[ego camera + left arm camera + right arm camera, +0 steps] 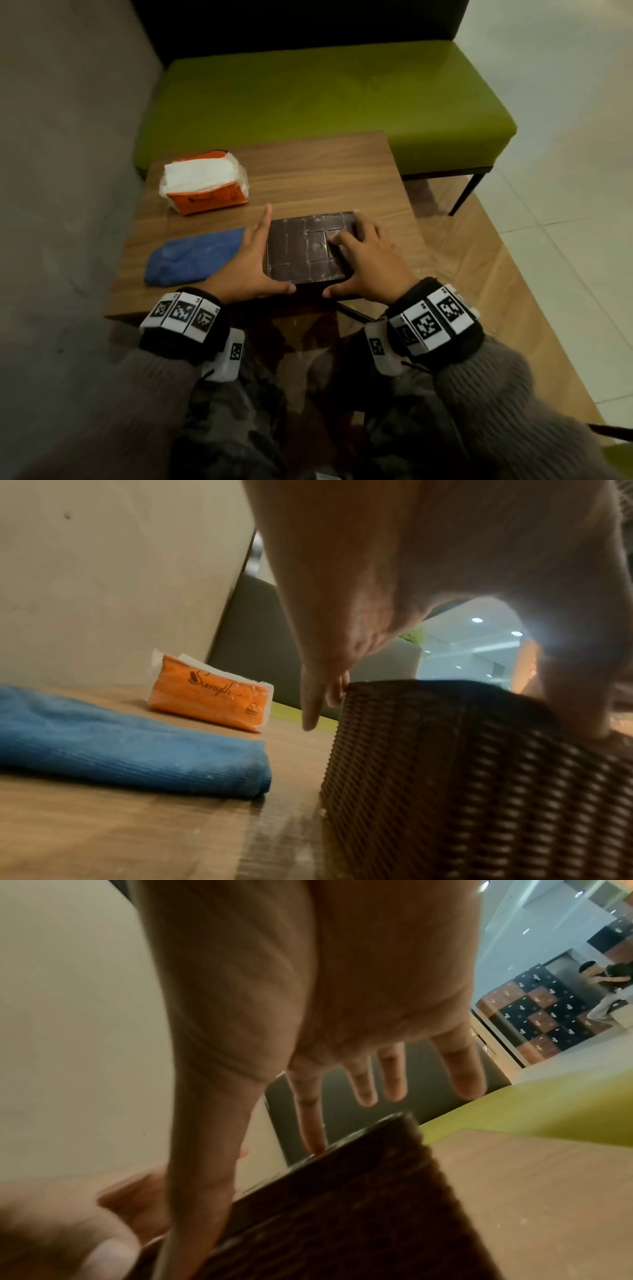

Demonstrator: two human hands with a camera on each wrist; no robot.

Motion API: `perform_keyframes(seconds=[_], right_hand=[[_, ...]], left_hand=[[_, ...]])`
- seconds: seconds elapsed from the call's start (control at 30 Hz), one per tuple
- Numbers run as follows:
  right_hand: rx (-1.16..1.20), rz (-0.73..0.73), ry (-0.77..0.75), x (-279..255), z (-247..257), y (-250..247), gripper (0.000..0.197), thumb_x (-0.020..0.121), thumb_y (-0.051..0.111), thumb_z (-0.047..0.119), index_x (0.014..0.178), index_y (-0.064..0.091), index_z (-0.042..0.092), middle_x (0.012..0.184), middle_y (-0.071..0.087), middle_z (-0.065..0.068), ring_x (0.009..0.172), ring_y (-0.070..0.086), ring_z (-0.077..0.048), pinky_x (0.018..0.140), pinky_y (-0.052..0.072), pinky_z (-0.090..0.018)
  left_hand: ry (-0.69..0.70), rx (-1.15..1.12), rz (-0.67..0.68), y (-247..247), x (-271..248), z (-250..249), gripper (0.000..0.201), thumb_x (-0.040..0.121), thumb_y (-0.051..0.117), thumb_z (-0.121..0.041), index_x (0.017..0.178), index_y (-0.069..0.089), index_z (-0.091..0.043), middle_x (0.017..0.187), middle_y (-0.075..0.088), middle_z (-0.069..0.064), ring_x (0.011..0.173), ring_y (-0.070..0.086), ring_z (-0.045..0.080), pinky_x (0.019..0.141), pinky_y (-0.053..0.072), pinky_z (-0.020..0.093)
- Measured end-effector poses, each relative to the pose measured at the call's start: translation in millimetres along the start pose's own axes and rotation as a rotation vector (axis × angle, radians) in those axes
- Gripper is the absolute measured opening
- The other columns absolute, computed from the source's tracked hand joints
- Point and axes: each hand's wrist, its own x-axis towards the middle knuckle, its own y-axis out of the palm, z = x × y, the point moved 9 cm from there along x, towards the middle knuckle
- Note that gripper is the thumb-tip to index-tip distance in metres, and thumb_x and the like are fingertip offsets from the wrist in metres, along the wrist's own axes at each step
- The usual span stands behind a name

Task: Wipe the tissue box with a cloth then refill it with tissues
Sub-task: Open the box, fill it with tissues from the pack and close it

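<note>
The dark brown woven tissue box (305,250) stands on the wooden table (325,171) with a flat, panelled face up. My left hand (250,263) lies along its left side, fingers straight and thumb on the near edge. My right hand (370,263) rests over the right part of the box, index finger on the upper face and thumb on the near edge. The left wrist view shows the woven side (462,777) under my left hand (342,588). In the right wrist view my right hand (308,988) spreads straight fingers above the box (342,1218). A folded blue cloth (191,257) (120,739) lies left of the box.
An opened orange pack of white tissues (205,181) (209,696) sits at the table's far left. A green bench (325,92) stands behind the table and a grey wall (61,171) runs along the left. Bare tabletop shows beyond and to the right of the box.
</note>
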Motion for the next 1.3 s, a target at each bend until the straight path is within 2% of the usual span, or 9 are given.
perform_keyframes(seconds=[0.17, 0.3, 0.5, 0.6, 0.73, 0.87, 1.07, 1.17, 1.3], right_hand=[[-0.027, 0.114, -0.123, 6, -10, -3, 0.097, 0.065, 0.085, 0.035, 0.146, 0.03, 0.033, 0.16, 0.006, 0.002, 0.145, 0.007, -0.022, 0.112, 0.032, -0.046], [-0.139, 0.09, -0.151, 11, -7, -11, 0.094, 0.064, 0.085, 0.036, 0.142, 0.033, 0.032, 0.157, 0.012, -0.001, 0.142, 0.016, -0.025, 0.104, 0.039, -0.042], [-0.362, 0.194, -0.133, 35, -1, -19, 0.137, 0.055, 0.086, 0.051, 0.153, -0.005, 0.021, 0.156, 0.016, -0.006, 0.14, 0.018, -0.031, 0.109, 0.032, -0.051], [-0.429, 0.187, -0.162, 39, 0, -21, 0.131, 0.057, 0.083, 0.056, 0.153, 0.001, 0.017, 0.152, 0.019, -0.005, 0.139, 0.02, -0.027, 0.11, 0.026, -0.048], [-0.323, 0.206, -0.201, 41, 1, -19, 0.128, 0.055, 0.087, 0.049, 0.151, 0.011, 0.013, 0.145, 0.023, -0.004, 0.133, 0.029, -0.024, 0.105, 0.04, -0.042], [-0.211, 0.261, -0.205, 45, 0, -25, 0.116, 0.061, 0.087, 0.04, 0.149, 0.018, 0.012, 0.143, 0.026, -0.005, 0.131, 0.031, -0.024, 0.107, 0.036, -0.037], [-0.01, 0.354, -0.15, 49, -10, -34, 0.106, 0.067, 0.086, 0.032, 0.149, 0.02, 0.023, 0.145, 0.027, -0.004, 0.133, 0.033, -0.025, 0.104, 0.037, -0.036], [0.201, 0.385, -0.121, 47, -11, -41, 0.099, 0.07, 0.084, 0.025, 0.146, 0.02, 0.03, 0.139, 0.031, -0.003, 0.133, 0.032, -0.021, 0.092, 0.035, -0.027], [0.356, 0.341, -0.18, 36, -1, -57, 0.101, 0.067, 0.086, 0.024, 0.144, 0.022, 0.032, 0.12, 0.039, 0.007, 0.117, 0.04, -0.012, 0.074, 0.037, -0.001]], left_hand=[[0.017, 0.142, 0.065, 5, 6, 4, 0.133, 0.061, 0.086, -0.033, 0.147, -0.016, -0.026, 0.154, -0.012, 0.0, 0.143, 0.0, 0.018, 0.115, 0.01, 0.03], [0.041, 0.147, 0.061, 6, 12, 11, 0.131, 0.057, 0.087, -0.036, 0.149, -0.005, -0.022, 0.151, -0.001, -0.001, 0.14, 0.012, 0.019, 0.112, 0.016, 0.026], [0.094, 0.116, 0.019, 6, 10, 15, 0.129, 0.054, 0.087, -0.038, 0.148, -0.001, -0.029, 0.149, 0.005, -0.005, 0.138, 0.017, 0.018, 0.116, 0.021, 0.038], [0.109, 0.094, 0.008, 5, 9, 17, 0.129, 0.053, 0.087, -0.039, 0.147, 0.0, -0.031, 0.148, 0.007, -0.006, 0.138, 0.019, 0.019, 0.116, 0.022, 0.039], [0.107, 0.091, 0.01, 5, 11, 18, 0.13, 0.053, 0.089, -0.038, 0.148, 0.0, -0.029, 0.149, 0.006, -0.003, 0.138, 0.019, 0.019, 0.116, 0.021, 0.036], [0.139, 0.076, -0.002, 6, 11, 16, 0.13, 0.053, 0.09, -0.034, 0.148, 0.002, -0.026, 0.146, 0.01, -0.001, 0.135, 0.022, 0.018, 0.116, 0.023, 0.036], [0.137, -0.14, 0.004, -6, 6, 16, 0.139, 0.048, 0.088, -0.045, 0.145, -0.011, -0.04, 0.156, 0.012, -0.002, 0.141, 0.018, 0.009, 0.115, 0.022, 0.033], [0.261, -0.114, -0.167, -37, -7, -3, 0.099, 0.066, 0.082, -0.031, 0.144, 0.021, -0.033, 0.148, 0.035, -0.001, 0.133, 0.036, 0.01, 0.109, 0.035, 0.035], [0.516, 0.09, -0.533, -75, -35, -35, 0.034, 0.09, 0.058, -0.02, 0.123, 0.055, -0.014, 0.115, 0.061, 0.006, 0.104, 0.058, 0.013, 0.089, 0.048, 0.033]])
